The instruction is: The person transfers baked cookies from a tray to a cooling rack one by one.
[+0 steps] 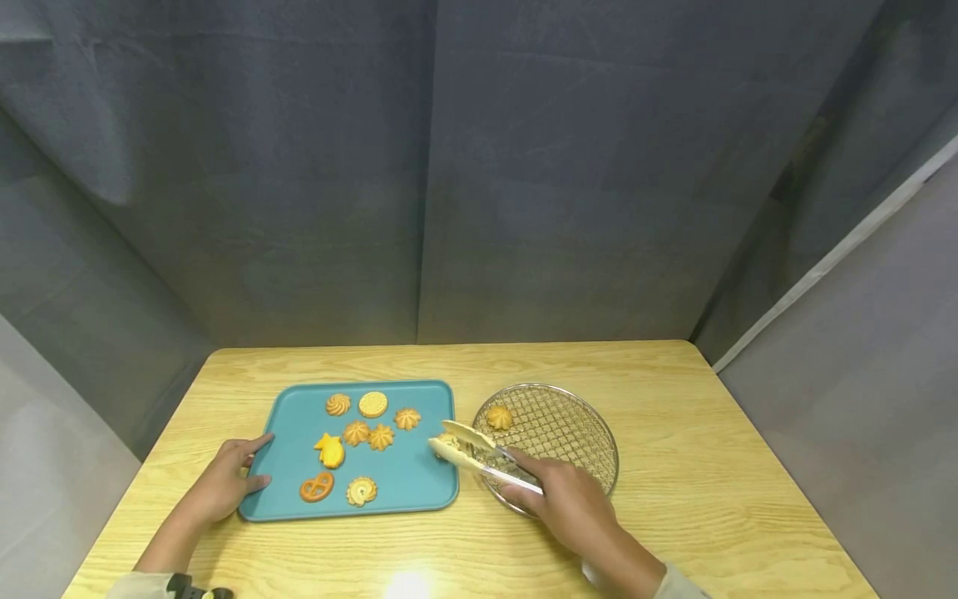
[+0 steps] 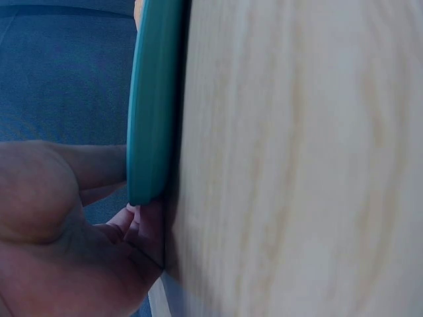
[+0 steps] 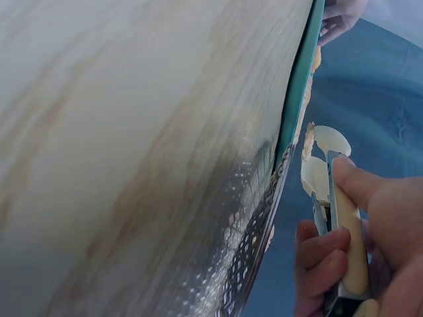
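My left hand (image 1: 220,482) grips the left rim of a teal tray (image 1: 412,491), thumb over the rim and fingers at its underside in the left wrist view. In my right hand (image 1: 572,503) is a pair of metal tongs (image 1: 516,481) with cream tips. The tips reach over the tray's right edge, and a cookie (image 3: 308,140) sits between them, partly hidden by them in the head view. On the tray lie several cookies, among them a pretzel (image 1: 317,487), a pineapple-shaped cookie (image 1: 330,451) and a round one (image 1: 372,404).
To the right of the tray stands a round wire mesh rack (image 1: 576,433) with one flower-shaped cookie (image 1: 499,418) at its left. Both rest on a wooden table (image 1: 711,466). Grey curtains (image 1: 561,208) hang behind and at the sides.
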